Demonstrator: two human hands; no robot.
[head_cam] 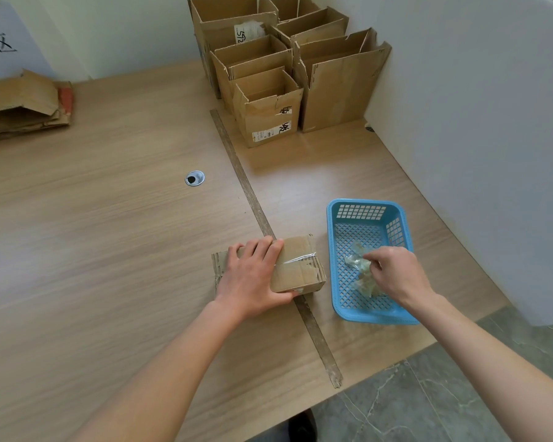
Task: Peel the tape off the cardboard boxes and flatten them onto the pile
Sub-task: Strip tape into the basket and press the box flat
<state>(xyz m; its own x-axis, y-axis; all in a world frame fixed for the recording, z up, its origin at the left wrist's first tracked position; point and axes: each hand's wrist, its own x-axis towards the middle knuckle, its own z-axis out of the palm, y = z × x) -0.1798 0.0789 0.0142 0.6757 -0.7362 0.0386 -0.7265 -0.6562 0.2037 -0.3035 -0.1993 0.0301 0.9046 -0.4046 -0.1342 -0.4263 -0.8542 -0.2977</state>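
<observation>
Head view, looking down on a wooden desk (109,218). At lower right of centre sits a blue basket (339,282), a perforated plastic tray holding crumpled clear tape (359,269) on its floor. The right hand (396,275) reaches into the basket from the lower right, its fingers (372,258) curled and pinched on the tape wad (whether the wad is lifted off the basket floor cannot be told).

Just left of the basket lies a small closed box (300,266), with a strip of clear tape running across its top and down its right end. The left hand (253,275) lies flat on top of the box, fingers straight and close together, pressing down, the thumb along the near side. The box sits over a worn strip (243,183) that runs diagonally across the desk from upper centre to the lower edge.

At the top centre and upper right stand open boxes (268,113) in a cluster against the wall, flaps up, some with labels and black marker writing; what they hold is not visible. At upper left is the pile (23,106) of flattened cardboard. A round metal grommet (194,178) is set in the desk near the centre.
</observation>
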